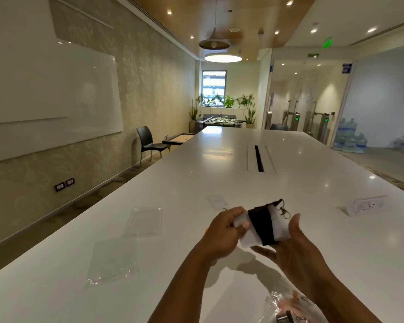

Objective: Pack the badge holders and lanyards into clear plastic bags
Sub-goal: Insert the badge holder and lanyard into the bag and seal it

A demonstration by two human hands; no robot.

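Observation:
A white badge holder (279, 226) with a black lanyard (261, 226) wrapped around it is held above the table between both hands. The lanyard's metal clip (285, 209) sticks out at the top right. My left hand (224, 231) pinches the holder's left edge. My right hand (294, 248) cups it from below and the right. Two flat clear plastic bags (145, 221) (113, 261) lie on the table to the left. A filled bag (289, 308) with a badge and lanyard lies at the bottom edge, partly hidden by my right forearm.
The long white table (219, 173) has a cable slot (259, 158) in its middle. A white card (216, 201) lies beyond my hands, a folded name sign (364, 206) to the right. A black chair (147, 142) stands by the left wall.

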